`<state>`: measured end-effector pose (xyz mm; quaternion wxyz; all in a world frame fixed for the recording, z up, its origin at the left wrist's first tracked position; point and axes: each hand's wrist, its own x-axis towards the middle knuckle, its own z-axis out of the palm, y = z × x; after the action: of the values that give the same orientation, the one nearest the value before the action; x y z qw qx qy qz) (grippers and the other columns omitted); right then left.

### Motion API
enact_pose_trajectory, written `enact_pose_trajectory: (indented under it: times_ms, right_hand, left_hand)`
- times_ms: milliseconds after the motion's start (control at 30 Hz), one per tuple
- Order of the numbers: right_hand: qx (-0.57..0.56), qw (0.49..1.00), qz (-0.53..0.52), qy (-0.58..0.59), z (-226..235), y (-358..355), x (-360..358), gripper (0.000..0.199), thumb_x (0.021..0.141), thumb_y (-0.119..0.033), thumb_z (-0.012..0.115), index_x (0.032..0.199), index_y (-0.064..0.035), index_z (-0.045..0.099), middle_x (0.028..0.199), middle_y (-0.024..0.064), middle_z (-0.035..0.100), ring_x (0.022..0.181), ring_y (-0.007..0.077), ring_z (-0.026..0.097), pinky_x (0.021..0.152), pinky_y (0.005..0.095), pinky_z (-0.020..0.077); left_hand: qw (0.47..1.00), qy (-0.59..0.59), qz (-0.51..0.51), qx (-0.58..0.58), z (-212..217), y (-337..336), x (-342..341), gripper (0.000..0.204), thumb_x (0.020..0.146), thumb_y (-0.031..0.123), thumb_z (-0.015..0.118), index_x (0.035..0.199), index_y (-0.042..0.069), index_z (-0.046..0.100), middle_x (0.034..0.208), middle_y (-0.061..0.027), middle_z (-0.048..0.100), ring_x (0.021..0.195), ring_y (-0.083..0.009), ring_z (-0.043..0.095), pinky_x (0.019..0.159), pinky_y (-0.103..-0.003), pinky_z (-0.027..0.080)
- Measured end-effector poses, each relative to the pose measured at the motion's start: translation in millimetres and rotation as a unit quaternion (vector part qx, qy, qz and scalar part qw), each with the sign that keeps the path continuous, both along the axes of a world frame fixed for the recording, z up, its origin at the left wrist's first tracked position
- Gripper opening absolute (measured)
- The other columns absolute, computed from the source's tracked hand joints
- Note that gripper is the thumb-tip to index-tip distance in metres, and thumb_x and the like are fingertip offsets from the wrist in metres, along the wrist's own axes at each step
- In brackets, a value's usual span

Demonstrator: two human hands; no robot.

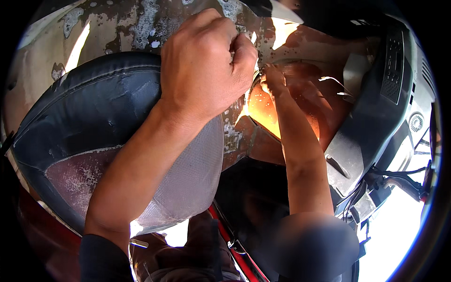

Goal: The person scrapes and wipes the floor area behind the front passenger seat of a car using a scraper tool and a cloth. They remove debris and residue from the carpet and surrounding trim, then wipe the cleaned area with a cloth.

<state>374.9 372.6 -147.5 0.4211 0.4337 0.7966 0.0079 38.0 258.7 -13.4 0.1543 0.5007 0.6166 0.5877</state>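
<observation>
Closely worked: worn black padded scooter seat, peeling rusty red metal panel.
Left hand is fisted, contents unseen; right hand fingers' state cannot be told; skin could be cut on sharp edges.

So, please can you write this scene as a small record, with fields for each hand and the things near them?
left hand: left hand, closed as a fist, raised over the seat edge
right hand: right hand, reaching into the orange-lit cavity
grip: held item too small to tell
below left arm: black padded scooter seat
right side: grey plastic body panel
lower middle: red frame edge
</observation>
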Motion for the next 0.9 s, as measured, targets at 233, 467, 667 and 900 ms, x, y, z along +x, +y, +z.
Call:
enact_pose_trajectory:
  times_ms: [233,467,667,900]
  right_hand:
    - [0.187,0.96,-0.131,-0.162,75.4,38.9,-23.1,0.033,0.086,-0.024,0.071,0.117,-0.0121,0.069,0.129,0.0189,0.063,0.126,0.0303,0.058,0.106,0.0452,0.0445]
    - [0.314,0.928,0.05,-0.193,54.1,68.6,65.5,0.018,0.083,-0.023,0.071,0.098,-0.0145,0.075,0.115,0.0122,0.072,0.123,0.0293,0.06,0.1,0.0452,0.0483]
    - [-0.031,0.976,-0.209,0.044,-15.8,-10.9,-47.6,0.033,0.084,-0.013,0.065,0.116,-0.0063,0.069,0.115,0.0232,0.067,0.115,0.0387,0.062,0.094,0.0459,0.0555]
    - [0.172,0.819,-0.266,0.478,-52.3,-158.6,-89.8,0.035,0.084,0.002,0.057,0.119,0.0055,0.059,0.124,0.0286,0.054,0.114,0.0451,0.053,0.101,0.0475,0.0446]
  left_hand:
    - [1.0,-0.001,0.018,-0.022,-3.4,-7.2,0.0,0.019,0.08,0.004,0.068,0.065,-0.001,0.056,0.065,-0.0126,0.056,0.054,-0.0287,0.055,0.052,-0.037,0.045]
    - [0.999,0.002,0.022,-0.023,-0.5,-4.3,3.6,0.018,0.078,0.006,0.068,0.066,0.0,0.058,0.068,-0.0128,0.058,0.057,-0.0319,0.058,0.054,-0.039,0.047]
    - [0.998,0.009,0.021,-0.059,0.9,-10.9,-4.1,0.019,0.078,0.005,0.07,0.065,0.0,0.056,0.067,-0.012,0.057,0.055,-0.0307,0.056,0.053,-0.037,0.046]
    - [0.999,0.01,0.019,-0.047,1.1,-8.8,-3.7,0.019,0.079,0.001,0.068,0.065,-0.001,0.055,0.065,-0.0115,0.055,0.052,-0.0262,0.053,0.051,-0.035,0.043]
